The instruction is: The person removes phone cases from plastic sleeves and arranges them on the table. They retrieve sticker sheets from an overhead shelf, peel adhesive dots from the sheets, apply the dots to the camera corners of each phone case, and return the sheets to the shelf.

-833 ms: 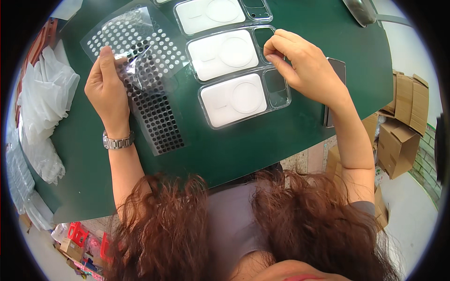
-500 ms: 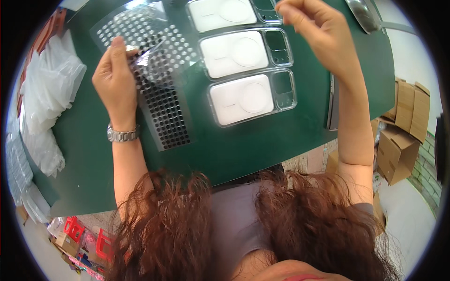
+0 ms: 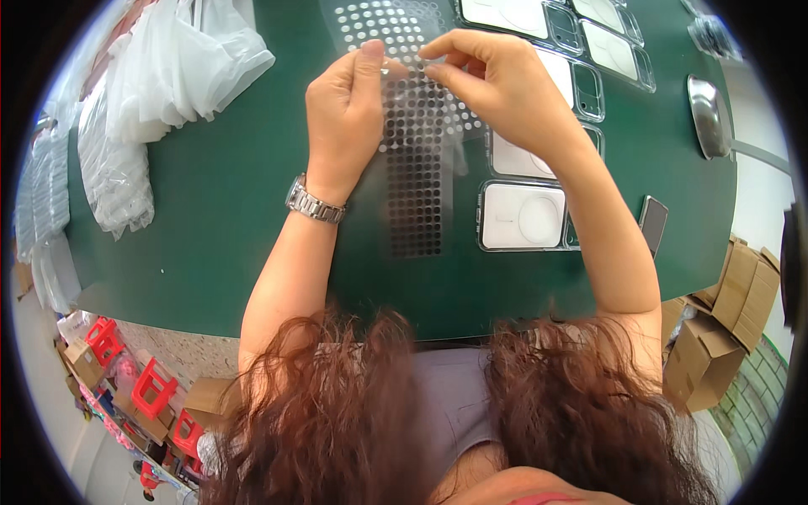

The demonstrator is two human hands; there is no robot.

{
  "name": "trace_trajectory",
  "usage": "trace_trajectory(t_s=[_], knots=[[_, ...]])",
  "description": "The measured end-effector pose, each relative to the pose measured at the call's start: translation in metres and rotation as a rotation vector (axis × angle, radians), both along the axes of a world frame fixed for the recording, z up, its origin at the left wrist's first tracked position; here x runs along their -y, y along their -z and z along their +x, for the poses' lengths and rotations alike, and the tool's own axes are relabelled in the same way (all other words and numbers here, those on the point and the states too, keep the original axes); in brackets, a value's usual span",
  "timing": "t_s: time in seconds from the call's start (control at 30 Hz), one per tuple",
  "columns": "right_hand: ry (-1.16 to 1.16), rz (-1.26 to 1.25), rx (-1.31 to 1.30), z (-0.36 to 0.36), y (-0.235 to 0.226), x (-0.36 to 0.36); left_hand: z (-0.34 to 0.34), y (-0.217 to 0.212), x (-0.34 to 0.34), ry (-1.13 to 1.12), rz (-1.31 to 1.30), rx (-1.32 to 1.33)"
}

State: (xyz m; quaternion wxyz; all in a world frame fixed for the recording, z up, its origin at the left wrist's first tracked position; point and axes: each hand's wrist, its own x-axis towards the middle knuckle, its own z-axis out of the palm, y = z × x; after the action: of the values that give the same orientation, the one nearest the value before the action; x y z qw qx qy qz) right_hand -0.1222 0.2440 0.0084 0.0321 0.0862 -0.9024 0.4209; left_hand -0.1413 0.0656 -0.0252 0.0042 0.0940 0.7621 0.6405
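Green tabletop [image 3: 227, 278] is filling most of the space before me, and cardboard boxes [image 3: 711, 358] are standing beyond its right side. Person's left hand [image 3: 343, 108] is gripping the edge of a clear dotted sheet [image 3: 414, 156], thumb pressing and the other fingers folding in. Right hand [image 3: 509, 88] is hovering at the upper part of this sheet, its thumb and forefinger bending and nearly meeting (whether some small dot is sitting between them, I cannot tell). Sheet itself is lying between both hands, running down toward the person, black dots [image 3: 414, 219] below and pale dots [image 3: 383, 25] above. Just to the right, clear phone cases [image 3: 522, 215] with white inside are lying in rows, partly behind the right forearm [image 3: 610, 219]. Farther out, a metal dish [image 3: 709, 116] is resting at right, plastic bags [image 3: 194, 63] at left. In my judgement, a weak left grip could let the sheet slip; careless fingertips could catch two neighbouring dots; and that forearm, if dropping low, could push the cases crooked.
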Motion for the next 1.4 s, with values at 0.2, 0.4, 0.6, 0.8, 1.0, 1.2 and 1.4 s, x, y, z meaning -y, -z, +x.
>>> trace_trajectory(t_s=[0.2, 0.4, 0.6, 0.8, 1.0, 1.2, 1.4], knots=[[0.007, -0.016, -0.089, 0.000, 0.006, 0.008, -0.004, 0.008, 0.004, 0.034, 0.017, -0.026], [0.043, 0.007, -0.135, 0.002, 0.010, 0.009, -0.003, 0.004, 0.002, 0.105, -0.033, -0.042], [0.049, 0.045, -0.207, 0.002, 0.012, 0.009, -0.005, 0.011, 0.002, 0.106, -0.021, -0.100], [-0.022, -0.006, -0.137, -0.003, 0.004, 0.008, -0.003, 0.008, 0.005, 0.108, -0.043, -0.168], [-0.038, -0.103, -0.074, 0.008, -0.019, -0.018, -0.004, 0.014, -0.002, 0.077, 0.051, -0.126], [0.061, 0.084, 0.042, 0.118, -0.054, -0.084, -0.007, 0.015, 0.004, 0.034, -0.007, -0.096], [0.098, 0.164, 0.261, 0.194, -0.026, -0.095, -0.006, 0.018, 0.000, 0.037, -0.070, -0.137]])
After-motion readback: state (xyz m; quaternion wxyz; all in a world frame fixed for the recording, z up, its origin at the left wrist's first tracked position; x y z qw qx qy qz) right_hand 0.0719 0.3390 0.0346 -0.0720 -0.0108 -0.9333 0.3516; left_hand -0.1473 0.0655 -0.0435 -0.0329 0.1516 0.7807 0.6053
